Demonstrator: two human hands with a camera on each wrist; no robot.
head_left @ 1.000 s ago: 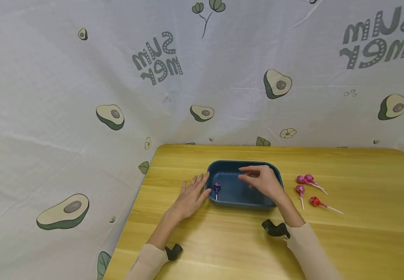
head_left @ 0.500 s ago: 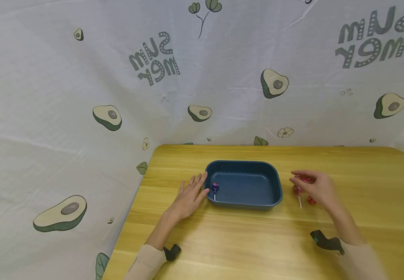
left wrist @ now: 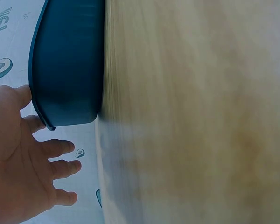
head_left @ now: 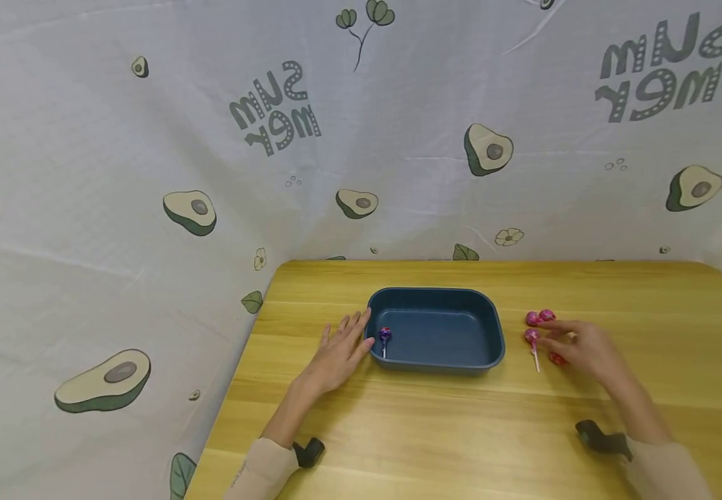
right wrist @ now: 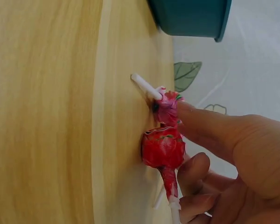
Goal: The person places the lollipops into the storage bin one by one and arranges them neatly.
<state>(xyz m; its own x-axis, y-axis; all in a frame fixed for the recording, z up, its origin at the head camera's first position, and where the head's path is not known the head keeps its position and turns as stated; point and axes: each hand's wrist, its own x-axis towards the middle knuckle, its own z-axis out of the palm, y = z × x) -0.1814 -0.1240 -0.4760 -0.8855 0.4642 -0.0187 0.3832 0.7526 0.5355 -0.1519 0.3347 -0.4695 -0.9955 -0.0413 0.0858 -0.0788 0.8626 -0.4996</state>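
Head view: left hand (head_left: 334, 354) at 9 o'clock, right hand (head_left: 589, 351) at 3 o'clock of blue bin (head_left: 445, 333).
Left hand lies spread against the bin's rim, apparently to steady it; purple lollipop (head_left: 385, 335) rests inside at 9 o'clock. Pink lollipop (head_left: 532, 336) lies outside, at 3 o'clock. Left wrist view: fingers stay uncurled. Right wrist view: thumb meets pink wrapper, red lollipop (right wrist: 163, 148) at 6 o'clock; pinch cannot be confirmed.

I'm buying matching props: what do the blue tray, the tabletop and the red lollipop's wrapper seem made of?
Blue tray: probably satin plastic, judging by its rounded, moulded-looking shape; coated metal possible.
Tabletop: wood or wood-look laminate, softly shiny, with streaky grain.
Red wrapper: likely thin plastic film, slightly glossy, crinkled around the stick.
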